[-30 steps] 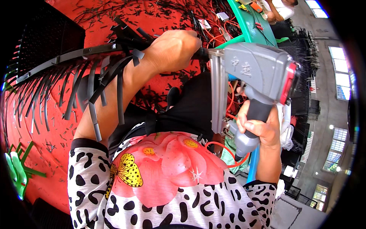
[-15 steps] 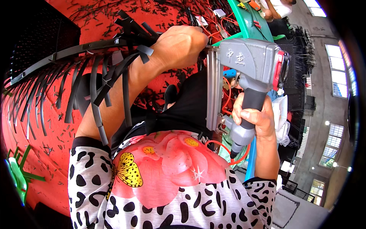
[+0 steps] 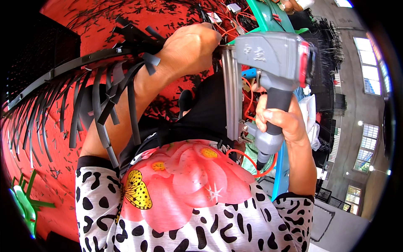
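My right hand is wrapped around the dark grip of a grey nail gun with a red-edged cap. Its long silver magazine runs down in front of my lap. Close to the front end of the gun, my left hand is closed, back of the hand up. A curved band of black strips runs behind my left wrist, with many loose ends hanging down like a fringe. Some strips lie across my left forearm. My left fingertips, their grip on the band and the gun's tip are mostly hidden.
Black offcuts lie scattered over the red floor. An orange-red air hose loops below the gun. Green plastic furniture stands at the lower left and upper right. Dark mesh panels stand at the left; part of another person shows at the top right.
The whole view has shifted slightly, with the gun and my left hand now a little higher and further left. My right forearm has swung slightly outward. Both grips look the same.
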{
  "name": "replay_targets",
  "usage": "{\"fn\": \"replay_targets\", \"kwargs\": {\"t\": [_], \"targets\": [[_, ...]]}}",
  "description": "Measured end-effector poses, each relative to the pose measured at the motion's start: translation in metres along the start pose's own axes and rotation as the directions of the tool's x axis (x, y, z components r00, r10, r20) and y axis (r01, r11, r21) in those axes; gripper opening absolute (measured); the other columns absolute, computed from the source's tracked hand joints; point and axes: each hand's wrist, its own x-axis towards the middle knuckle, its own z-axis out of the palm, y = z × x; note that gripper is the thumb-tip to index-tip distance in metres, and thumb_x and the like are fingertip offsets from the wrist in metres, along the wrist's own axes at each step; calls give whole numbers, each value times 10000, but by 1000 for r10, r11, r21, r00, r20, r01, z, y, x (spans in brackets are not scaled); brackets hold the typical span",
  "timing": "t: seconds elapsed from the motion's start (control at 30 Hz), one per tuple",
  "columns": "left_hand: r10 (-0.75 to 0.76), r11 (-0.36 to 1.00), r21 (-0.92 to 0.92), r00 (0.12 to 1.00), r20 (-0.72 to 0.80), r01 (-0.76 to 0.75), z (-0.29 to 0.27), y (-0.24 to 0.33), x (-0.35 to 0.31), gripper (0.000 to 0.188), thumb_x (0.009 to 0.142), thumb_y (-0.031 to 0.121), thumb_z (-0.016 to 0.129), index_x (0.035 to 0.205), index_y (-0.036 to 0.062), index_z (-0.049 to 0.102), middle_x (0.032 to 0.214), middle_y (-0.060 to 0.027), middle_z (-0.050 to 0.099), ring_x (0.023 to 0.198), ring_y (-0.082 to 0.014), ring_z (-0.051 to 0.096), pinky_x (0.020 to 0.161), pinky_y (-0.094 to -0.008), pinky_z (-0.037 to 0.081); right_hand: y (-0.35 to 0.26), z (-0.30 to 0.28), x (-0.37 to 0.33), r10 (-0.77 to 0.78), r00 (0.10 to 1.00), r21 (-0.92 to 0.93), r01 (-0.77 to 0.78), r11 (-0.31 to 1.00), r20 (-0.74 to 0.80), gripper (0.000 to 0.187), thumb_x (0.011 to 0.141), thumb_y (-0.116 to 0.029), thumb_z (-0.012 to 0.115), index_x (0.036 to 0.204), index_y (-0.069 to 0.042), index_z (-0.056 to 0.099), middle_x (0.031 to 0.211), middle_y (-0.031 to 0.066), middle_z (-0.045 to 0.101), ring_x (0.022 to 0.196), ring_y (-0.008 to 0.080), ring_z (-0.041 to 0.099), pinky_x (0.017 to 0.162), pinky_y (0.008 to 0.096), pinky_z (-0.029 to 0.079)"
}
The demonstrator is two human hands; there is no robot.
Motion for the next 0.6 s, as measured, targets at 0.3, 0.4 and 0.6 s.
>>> {"fn": "replay_targets", "kwargs": {"t": [0.3, 0.4, 0.6], "targets": [[-22, 1000, 7, 999, 34, 22, 4, -3, 2, 283, 702, 32, 657, 979, -11, 615, 930, -184, 614, 911, -375, 593, 791, -427, 490, 8, -7, -9, -67, 995, -38, 65, 997, -69, 249, 715, -170, 640, 843, 26, 556, 641, 77, 538, 536, 160, 546, 541, 299, 448], [-30, 1000, 7, 1000, -3, 30, 4, 2, -4, 318, 697, 34, 663, 1006, -16, 605, 943, -186, 617, 913, -377, 592, 791, -426, 485, 12, -26, -19, -98, 980, -68, 88, 994, -170, 229, 720, -196, 643, 754, 5, 540, 621, 83, 527, 532, 162, 525, 527, 286, 444], [-72, 993, -93, 997, -12, 71, -2, 13, -8, 406, 694, 49, 681, 1079, -24, 577, 957, -181, 615, 905, -365, 595, 778, -400, 478, 45, -138, -13, -159, 884, -117, 119, 986, -439, 265, 801, -138, 622, 986, -6, 483, 678, 65, 557, 537, 146, 558, 519, 282, 473]]}}
